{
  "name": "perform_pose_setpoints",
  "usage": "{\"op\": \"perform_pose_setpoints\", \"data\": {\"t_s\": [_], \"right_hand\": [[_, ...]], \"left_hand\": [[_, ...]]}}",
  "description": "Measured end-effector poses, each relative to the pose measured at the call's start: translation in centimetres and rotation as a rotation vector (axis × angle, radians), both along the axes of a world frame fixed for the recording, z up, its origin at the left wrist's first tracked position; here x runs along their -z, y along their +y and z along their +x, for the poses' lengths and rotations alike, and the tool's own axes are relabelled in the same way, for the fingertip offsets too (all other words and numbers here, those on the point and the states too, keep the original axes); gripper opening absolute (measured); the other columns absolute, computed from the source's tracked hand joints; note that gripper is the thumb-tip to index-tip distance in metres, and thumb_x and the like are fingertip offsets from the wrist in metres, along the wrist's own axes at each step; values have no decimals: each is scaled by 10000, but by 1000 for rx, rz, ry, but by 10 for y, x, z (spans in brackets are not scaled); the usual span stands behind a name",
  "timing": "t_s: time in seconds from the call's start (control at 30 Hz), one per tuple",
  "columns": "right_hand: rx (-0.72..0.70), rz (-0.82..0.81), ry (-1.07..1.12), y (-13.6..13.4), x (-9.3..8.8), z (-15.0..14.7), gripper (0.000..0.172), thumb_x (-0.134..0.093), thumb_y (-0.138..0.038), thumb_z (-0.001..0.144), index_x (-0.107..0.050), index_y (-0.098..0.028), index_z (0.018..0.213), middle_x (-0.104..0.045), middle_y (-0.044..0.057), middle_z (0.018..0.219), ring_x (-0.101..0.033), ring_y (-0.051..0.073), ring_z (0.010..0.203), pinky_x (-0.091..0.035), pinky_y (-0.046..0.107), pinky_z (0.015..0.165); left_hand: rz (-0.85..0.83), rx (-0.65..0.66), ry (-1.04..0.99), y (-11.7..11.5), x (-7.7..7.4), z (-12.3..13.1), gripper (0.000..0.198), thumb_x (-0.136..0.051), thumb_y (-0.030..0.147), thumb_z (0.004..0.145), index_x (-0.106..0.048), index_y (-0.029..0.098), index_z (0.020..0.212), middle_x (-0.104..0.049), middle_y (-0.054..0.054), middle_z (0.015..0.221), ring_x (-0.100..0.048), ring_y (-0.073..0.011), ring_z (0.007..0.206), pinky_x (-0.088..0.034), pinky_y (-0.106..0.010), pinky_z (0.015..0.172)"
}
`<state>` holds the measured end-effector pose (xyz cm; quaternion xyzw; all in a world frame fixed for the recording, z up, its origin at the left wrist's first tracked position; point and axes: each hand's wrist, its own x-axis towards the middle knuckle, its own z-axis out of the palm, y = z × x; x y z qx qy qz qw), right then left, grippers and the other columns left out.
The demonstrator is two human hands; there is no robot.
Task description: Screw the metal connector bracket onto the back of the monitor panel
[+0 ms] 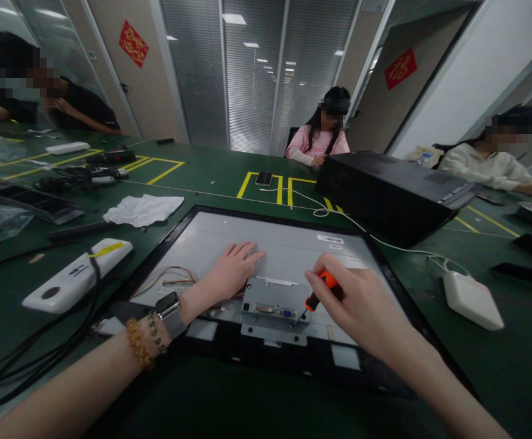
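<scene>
A disassembled monitor panel [284, 244] lies back side up before me, its metal back inside a black frame. On its near part stands a metal bracket [275, 292] with a white and a blue video port. My right hand [362, 292] grips an orange and black screwdriver [323, 288], slanted down with its tip at the bracket's lower right, near the ports. Resting flat on the metal back, left of the bracket, is my left hand [227, 271], fingers spread and holding nothing. Thin coloured wires [165, 277] run beside the left wrist.
A white device [78, 274] and black cables [41, 360] lie to the left, crumpled tissue [143, 210] behind them. At the back right stands a large black case [394, 189]; a white adapter [473, 299] sits right. Other people sit around the green table [206, 171].
</scene>
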<state>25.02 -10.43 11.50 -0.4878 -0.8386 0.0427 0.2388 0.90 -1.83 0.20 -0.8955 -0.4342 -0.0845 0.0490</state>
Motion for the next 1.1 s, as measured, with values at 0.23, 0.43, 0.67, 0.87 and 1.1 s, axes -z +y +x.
{"op": "perform_pose_setpoints", "data": {"t_s": [0.23,0.43,0.67,0.87,1.1], "right_hand": [[-29,-10,29,-2,-4,0,80,-424,-228,867,-501,-209,867,-581,-27,575,-505,137,459,-308,268,488],[-118,-116,74,-4,-7,4,156,-400,-240,884,-538,-207,818,-602,0,640,-533,148,554,-345,280,540],[-66,-116,68,-3,-5,2,261,-411,-340,970,-531,-217,774,-579,-31,537,-527,126,465,-320,273,517],[-48,-83,35,-4,-7,2,88,-443,-226,867,-529,-214,884,-554,-43,544,-489,141,476,-300,274,507],[-65,-132,24,-6,-7,2,173,-432,-307,926,-505,-221,795,-588,-19,583,-521,148,510,-308,282,528]], "left_hand": [[1,-13,18,0,-1,1,444,-400,118,969,-433,196,1404,-427,-148,1472,-397,-292,1357,-333,-501,1093],[12,-23,35,1,0,2,458,-412,112,954,-433,199,1403,-431,-147,1472,-403,-293,1353,-337,-492,1089],[11,-14,37,-1,-3,1,454,-419,118,955,-436,188,1403,-424,-155,1476,-396,-299,1356,-332,-491,1087],[18,-11,28,1,1,1,427,-403,139,977,-440,183,1401,-434,-160,1466,-400,-302,1352,-343,-503,1080],[18,-22,37,1,0,3,436,-414,127,964,-451,188,1394,-441,-150,1463,-407,-299,1348,-350,-502,1081]]}}
